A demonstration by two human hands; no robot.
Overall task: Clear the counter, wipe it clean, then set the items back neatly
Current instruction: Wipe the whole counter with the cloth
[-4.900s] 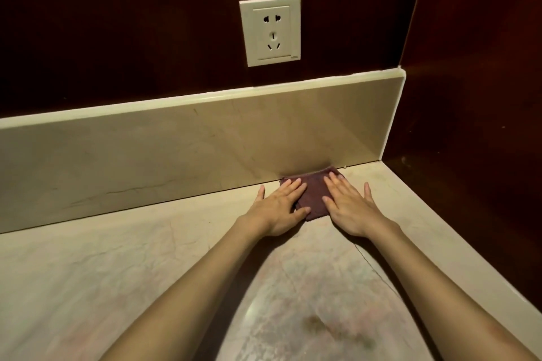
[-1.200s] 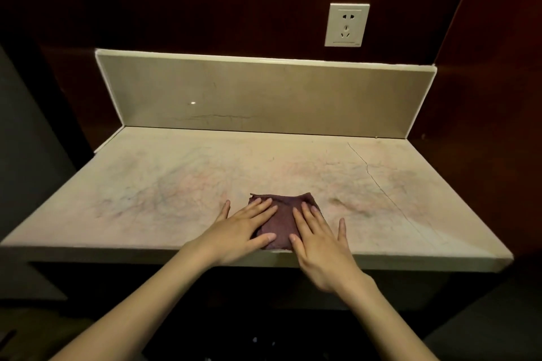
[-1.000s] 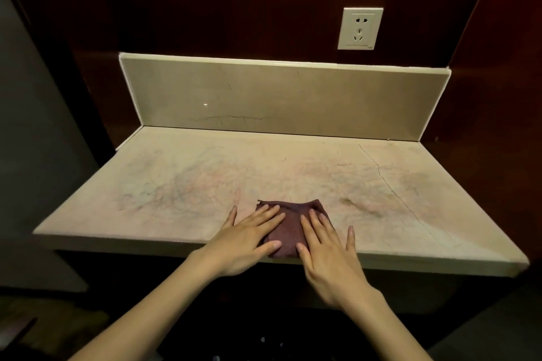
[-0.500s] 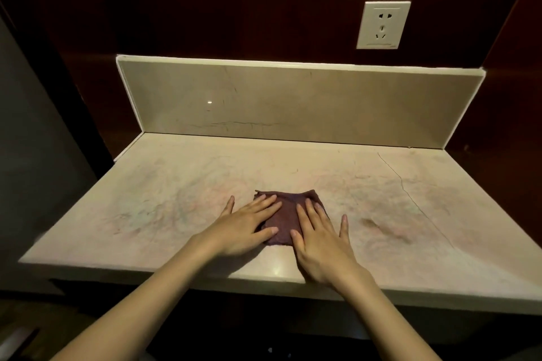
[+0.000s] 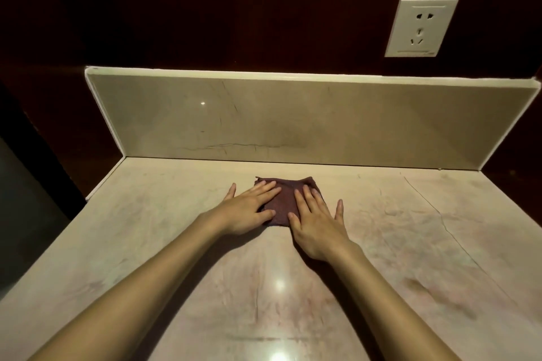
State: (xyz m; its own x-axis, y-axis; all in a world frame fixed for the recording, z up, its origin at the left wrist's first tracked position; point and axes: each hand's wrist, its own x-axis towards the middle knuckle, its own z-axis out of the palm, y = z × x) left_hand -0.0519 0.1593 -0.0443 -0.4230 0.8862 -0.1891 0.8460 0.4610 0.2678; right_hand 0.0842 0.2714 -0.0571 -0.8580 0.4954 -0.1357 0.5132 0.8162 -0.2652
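Observation:
A small folded maroon cloth (image 5: pixel 286 199) lies flat on the pale marble counter (image 5: pixel 381 243), a little short of the backsplash. My left hand (image 5: pixel 249 211) presses on the cloth's left part with straight fingers. My right hand (image 5: pixel 315 223) presses on its right part, fingers straight and spread, thumb out to the right on the stone. Both hands cover the near half of the cloth; its far edge shows.
A low beige backsplash (image 5: pixel 293 120) runs along the back of the counter. A white wall socket (image 5: pixel 419 26) sits on the dark wood wall at upper right. A thin crack (image 5: pixel 440 220) crosses the counter's right side. The counter's left edge (image 5: pixel 102 182) drops to a dark gap.
Both hands have pushed the cloth away from the counter's front edge toward the backsplash, and the view has come closer over the counter.

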